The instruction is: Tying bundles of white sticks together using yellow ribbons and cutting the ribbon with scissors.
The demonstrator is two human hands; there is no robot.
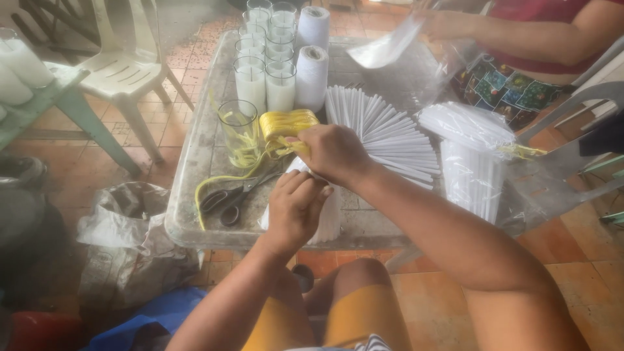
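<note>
My left hand [294, 209] is closed around the top of a bundle of white candles wrapped in clear plastic [328, 221] at the near edge of the grey table [195, 156]. My right hand [333, 153] reaches over it and pinches a strand of yellow ribbon [286, 123] that comes off a yellow ribbon roll. A loose ribbon end trails down past the black scissors [229, 197]. A fan of white candles [383, 133] lies just right of my right hand.
A glass with yellow ribbon scraps [238, 130], several wax-filled glasses [263, 58] and two white string spools [312, 62] stand at the back. Bagged white candles [471, 162] sit right. Another person [520, 39] holds a clear bag. A plastic chair [123, 65] and sacks [130, 240] are left.
</note>
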